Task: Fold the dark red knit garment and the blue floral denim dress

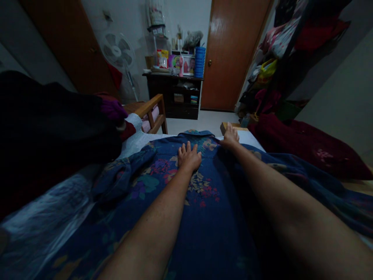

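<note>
A blue denim shirt (pixel 215 225) with a colourful floral print lies spread out in front of me, its collar (pixel 198 133) at the far end. My left hand (pixel 189 156) rests flat on the upper part of the shirt, fingers spread. At the shirt's right shoulder is my right hand (pixel 230 137), its fingers stretched out and slightly blurred; I cannot tell how firmly it touches the cloth. One sleeve (pixel 113 177) is bunched on the left, and the other sleeve (pixel 314 171) stretches off to the right.
Dark clothes (pixel 52 120) are heaped at left on a pale sheet (pixel 61 210). A maroon cushion-like bundle (pixel 309 144) lies at right. Beyond stand a wooden chair (pixel 151 107), a fan (pixel 116 52), a dark cabinet (pixel 171 105) and a brown door (pixel 230 58).
</note>
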`<control>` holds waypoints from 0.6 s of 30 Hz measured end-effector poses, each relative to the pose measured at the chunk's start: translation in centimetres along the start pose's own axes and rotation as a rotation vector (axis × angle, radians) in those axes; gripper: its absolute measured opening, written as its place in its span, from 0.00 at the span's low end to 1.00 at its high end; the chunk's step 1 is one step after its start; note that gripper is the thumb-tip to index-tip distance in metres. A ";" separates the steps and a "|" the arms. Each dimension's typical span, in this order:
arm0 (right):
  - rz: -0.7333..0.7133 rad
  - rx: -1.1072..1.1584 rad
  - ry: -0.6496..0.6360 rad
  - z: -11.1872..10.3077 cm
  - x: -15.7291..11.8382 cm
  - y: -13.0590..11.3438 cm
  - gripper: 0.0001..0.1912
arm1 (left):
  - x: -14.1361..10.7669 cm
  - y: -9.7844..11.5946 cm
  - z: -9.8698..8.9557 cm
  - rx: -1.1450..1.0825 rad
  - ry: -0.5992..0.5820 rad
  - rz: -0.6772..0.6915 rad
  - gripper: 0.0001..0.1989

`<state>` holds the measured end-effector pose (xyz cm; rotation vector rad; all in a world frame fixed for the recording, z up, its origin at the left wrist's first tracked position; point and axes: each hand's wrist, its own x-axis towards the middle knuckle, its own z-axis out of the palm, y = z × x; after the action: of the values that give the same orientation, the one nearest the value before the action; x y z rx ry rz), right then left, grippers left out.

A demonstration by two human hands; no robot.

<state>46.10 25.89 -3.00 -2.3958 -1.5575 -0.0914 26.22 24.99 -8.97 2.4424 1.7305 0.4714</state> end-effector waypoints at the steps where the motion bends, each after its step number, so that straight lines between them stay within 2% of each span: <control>1: -0.010 0.010 -0.040 0.5 -0.6 -0.7 0.45 | 0.0 0.0 0.0 -0.002 -0.003 -0.004 0.27; 5: -0.137 0.094 -0.146 3.0 -4.1 -3.4 0.28 | 0.2 -0.1 0.0 -0.027 0.000 -0.020 0.28; 10: -0.140 0.069 -0.142 5.1 -7.2 -4.5 0.30 | 0.6 -0.5 -0.4 -0.069 0.072 -0.123 0.27; 15: -0.106 0.016 -0.150 5.1 -7.2 -4.4 0.32 | 1.6 -1.2 -0.5 -0.038 -0.010 -0.181 0.31; 18: -0.082 0.008 -0.160 5.0 -7.1 -4.5 0.34 | 2.5 -2.6 -0.6 -0.006 -0.037 -0.181 0.35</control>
<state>38.63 22.64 -8.38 -2.3837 -1.7232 0.0928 24.46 28.14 -8.62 2.2469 1.9083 0.4074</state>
